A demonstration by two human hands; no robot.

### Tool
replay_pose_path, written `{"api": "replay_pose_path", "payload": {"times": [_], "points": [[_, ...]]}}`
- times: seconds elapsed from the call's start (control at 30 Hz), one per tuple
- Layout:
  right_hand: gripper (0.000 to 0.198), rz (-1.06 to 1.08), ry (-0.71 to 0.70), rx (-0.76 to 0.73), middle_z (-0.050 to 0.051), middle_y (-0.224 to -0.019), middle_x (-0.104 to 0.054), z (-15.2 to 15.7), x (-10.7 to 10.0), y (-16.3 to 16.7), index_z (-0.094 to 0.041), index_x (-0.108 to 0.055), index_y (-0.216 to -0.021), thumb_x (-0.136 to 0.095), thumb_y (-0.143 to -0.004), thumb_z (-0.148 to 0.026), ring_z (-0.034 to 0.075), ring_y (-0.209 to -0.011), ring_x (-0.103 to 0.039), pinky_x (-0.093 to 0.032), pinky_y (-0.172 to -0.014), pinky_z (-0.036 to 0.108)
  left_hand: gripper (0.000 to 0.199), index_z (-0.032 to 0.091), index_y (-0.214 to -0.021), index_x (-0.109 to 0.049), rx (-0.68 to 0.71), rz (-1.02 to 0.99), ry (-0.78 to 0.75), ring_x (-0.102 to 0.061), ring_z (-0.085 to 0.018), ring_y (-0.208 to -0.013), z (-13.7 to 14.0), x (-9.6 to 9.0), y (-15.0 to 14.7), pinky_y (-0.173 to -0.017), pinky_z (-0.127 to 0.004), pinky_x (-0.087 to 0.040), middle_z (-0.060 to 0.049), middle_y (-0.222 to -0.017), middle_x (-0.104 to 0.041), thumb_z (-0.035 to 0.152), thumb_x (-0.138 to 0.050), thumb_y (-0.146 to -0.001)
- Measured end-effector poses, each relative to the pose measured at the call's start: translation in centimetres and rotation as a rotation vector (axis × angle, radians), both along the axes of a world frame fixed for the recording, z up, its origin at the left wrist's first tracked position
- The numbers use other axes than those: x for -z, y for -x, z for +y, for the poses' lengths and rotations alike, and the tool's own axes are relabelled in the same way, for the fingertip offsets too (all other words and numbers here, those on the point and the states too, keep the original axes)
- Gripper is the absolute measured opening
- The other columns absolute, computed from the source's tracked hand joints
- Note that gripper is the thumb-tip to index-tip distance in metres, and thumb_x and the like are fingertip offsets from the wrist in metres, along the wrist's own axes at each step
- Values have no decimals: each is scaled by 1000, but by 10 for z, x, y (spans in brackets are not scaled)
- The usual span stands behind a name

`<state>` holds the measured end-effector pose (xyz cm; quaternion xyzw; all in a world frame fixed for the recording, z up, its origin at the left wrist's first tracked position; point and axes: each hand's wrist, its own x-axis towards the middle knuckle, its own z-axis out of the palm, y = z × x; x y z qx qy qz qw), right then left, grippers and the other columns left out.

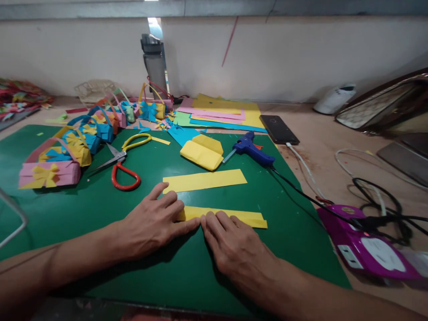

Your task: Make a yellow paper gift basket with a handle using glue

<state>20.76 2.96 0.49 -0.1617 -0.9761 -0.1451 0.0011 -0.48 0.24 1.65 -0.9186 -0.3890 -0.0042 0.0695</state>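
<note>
A yellow paper strip [230, 214] lies across the green mat, partly folded along its near long edge. My left hand [150, 220] grips its left end, thumb along the near edge and the fingers curled over the paper. Close beside it, my right hand [234, 243] is closed on the same edge, with the fingertips pressed together on the fold. Just beyond them rests a second, flat yellow paper strip [207, 180], its left end near my left index finger. Farther back is a folded yellow paper pouch [200, 154], with the nozzle end of a blue glue gun [254, 149] next to it.
Scissors [120, 156] lie open at left, beside a row of small paper baskets [50, 174]. Coloured sheets [217, 109], a bottle [154, 67] and a phone [279, 129] stand or lie at the back. Cables run to a purple power strip [368, 243] at right.
</note>
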Motion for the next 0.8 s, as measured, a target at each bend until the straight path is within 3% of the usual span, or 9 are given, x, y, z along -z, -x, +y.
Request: {"api": "replay_pose_path", "payload": {"times": [0.27, 0.43, 0.8], "points": [[31, -9, 19, 12, 13, -88, -57, -1, -1, 0, -6, -57, -102, -45, -74, -6, 24, -77, -52, -46, -59, 36, 34, 28, -121, -50, 23, -35, -88, -44, -21, -74, -1, 5, -2, -92, -53, -28, -4, -78, -55, 21, -41, -89], [29, 17, 18, 26, 13, -86, -57, -1, 0, 1, -7, -57, -100, -42, -76, -4, 23, -76, -52, -45, -59, 35, 33, 27, -120, -50, 35, -28, -114, -45, -21, -72, 0, 5, -2, -90, -53, -31, -4, -76, -54, 20, -40, -89], [25, 36, 14, 8, 14, -89, -59, 1, 4, -1, -7, -60, -95, -44, -75, -6, 25, -76, -52, -45, -57, 35, 29, 24, -112, -54, 15, -37, -122, -50, -21, -80, -10, 10, 12, -94, -56, -29, -7, -91, -59, 17, -40, -88]]}}
